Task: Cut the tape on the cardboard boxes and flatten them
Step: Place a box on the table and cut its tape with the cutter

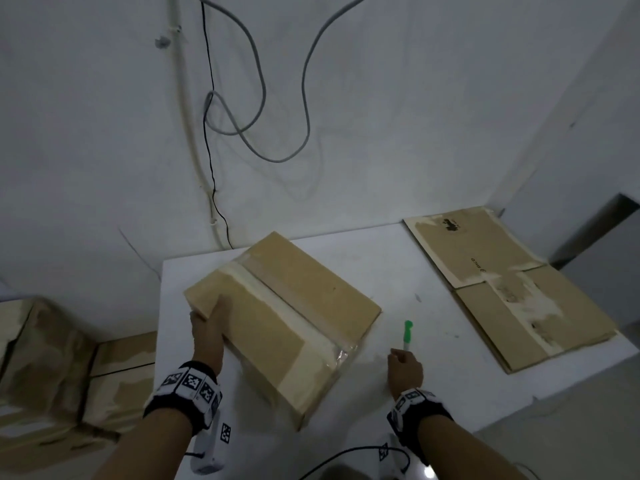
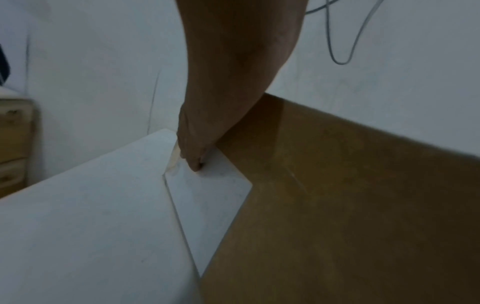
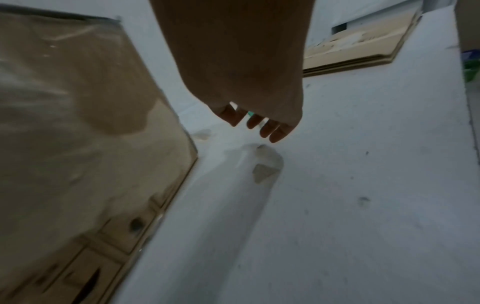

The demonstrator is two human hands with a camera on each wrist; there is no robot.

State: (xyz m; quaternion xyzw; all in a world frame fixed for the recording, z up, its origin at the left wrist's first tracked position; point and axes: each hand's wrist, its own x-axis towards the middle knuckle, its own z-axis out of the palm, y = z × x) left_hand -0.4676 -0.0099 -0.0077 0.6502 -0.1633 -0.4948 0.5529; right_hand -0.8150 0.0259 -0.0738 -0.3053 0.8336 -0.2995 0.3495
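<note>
A closed cardboard box sits askew on the white table, with a wide strip of tape along its top seam. My left hand grips the box's left corner, thumb on top; in the left wrist view the fingers run down the box's side to the table. A green-handled knife lies on the table right of the box. My right hand hovers just short of its near end, fingers loosely spread and holding nothing. A sliver of green knife shows between them.
Flattened cardboard lies stacked at the table's right end. More taped boxes stand on the floor to the left. Cables hang on the wall behind. Bare table shows between the box and the flattened stack.
</note>
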